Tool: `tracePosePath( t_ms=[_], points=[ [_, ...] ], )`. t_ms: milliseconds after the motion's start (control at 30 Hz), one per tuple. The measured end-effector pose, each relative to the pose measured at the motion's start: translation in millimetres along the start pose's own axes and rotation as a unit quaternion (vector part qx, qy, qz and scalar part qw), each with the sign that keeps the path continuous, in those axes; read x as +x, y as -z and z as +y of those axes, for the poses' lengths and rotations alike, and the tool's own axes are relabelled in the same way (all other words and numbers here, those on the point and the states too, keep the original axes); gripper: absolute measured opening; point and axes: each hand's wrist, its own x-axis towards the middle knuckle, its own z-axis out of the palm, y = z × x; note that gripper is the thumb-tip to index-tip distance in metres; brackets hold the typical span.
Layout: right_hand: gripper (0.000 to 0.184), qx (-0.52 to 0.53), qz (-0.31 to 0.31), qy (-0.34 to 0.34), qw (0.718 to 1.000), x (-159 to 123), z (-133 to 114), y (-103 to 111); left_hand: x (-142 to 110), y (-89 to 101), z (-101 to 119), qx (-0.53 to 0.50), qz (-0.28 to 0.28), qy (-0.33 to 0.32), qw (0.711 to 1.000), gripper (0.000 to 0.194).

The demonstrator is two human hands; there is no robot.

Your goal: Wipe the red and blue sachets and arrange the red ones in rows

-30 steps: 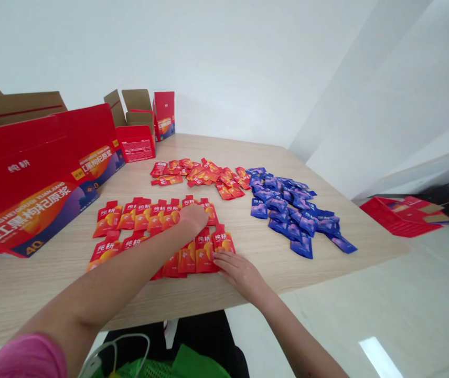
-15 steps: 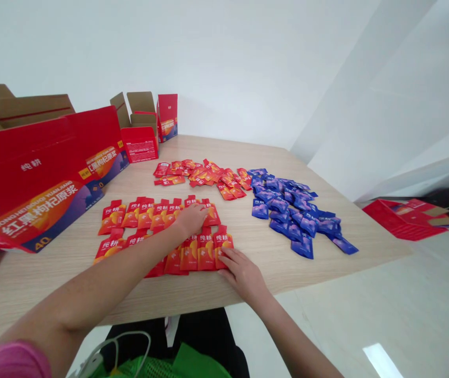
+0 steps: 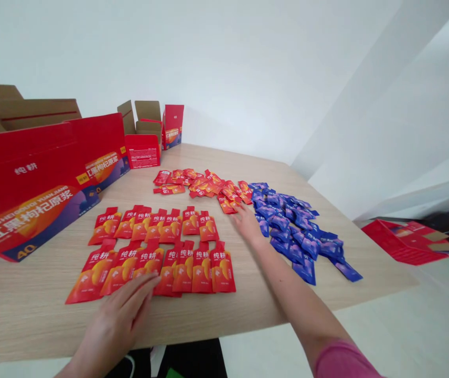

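Two rows of red drink pouches with orange fruit prints lie face up before me, an upper row and a lower row. My left hand is at the table's near edge, fingers stretched out flat, its fingertips over the lower end of a lower-row pouch. Farther out, my right hand reaches with extended fingers to the near end of a loose pile of red pouches; its fingertips touch or nearly touch a pouch there. Beside that hand spreads a pile of blue pouches.
Large red printed cartons with open brown flaps stand on the left of the wooden table. Behind them are a smaller open box and a narrow red box by the wall. Another red box is beyond the right edge.
My left hand has drawn back from the upper row to the lower row's near edge. My right hand has moved from the lower row's right end out to the red pile.
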Motion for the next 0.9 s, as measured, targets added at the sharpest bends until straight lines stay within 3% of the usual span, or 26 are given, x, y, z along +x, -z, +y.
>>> tracePosePath(
  t_ms=[100, 200, 333, 533, 733, 900],
  points=[
    [0.033, -0.033, -0.04, 0.0, 0.999, 27, -9, -14, -22, -0.2, -11, 0.051, 0.02, 0.001, 0.998, 0.031],
    [0.033, -0.064, -0.086, -0.001, 0.994, 23, -20, -19, -31, -0.7, -14, 0.067, 0.015, -0.021, 0.997, 0.028],
    [0.04, -0.1, -0.127, -0.009, 0.987, -13, -29, -6, -34, -0.3, -10, 0.066, 0.0, -0.03, 0.997, 0.027],
    [0.043, -0.162, -0.155, -0.007, 0.975, -91, -43, 31, -31, -1.4, -9, 0.053, -0.009, -0.04, 0.998, 0.025],
    [0.039, -0.192, -0.095, 0.017, 0.977, -168, -58, 49, -32, -1.0, -10, 0.065, -0.01, -0.058, 0.996, 0.026],
    [0.041, -0.144, 0.037, 0.023, 0.989, -190, -58, 53, -32, -1.1, -10, 0.054, -0.006, -0.056, 0.997, 0.025]
  ],
)
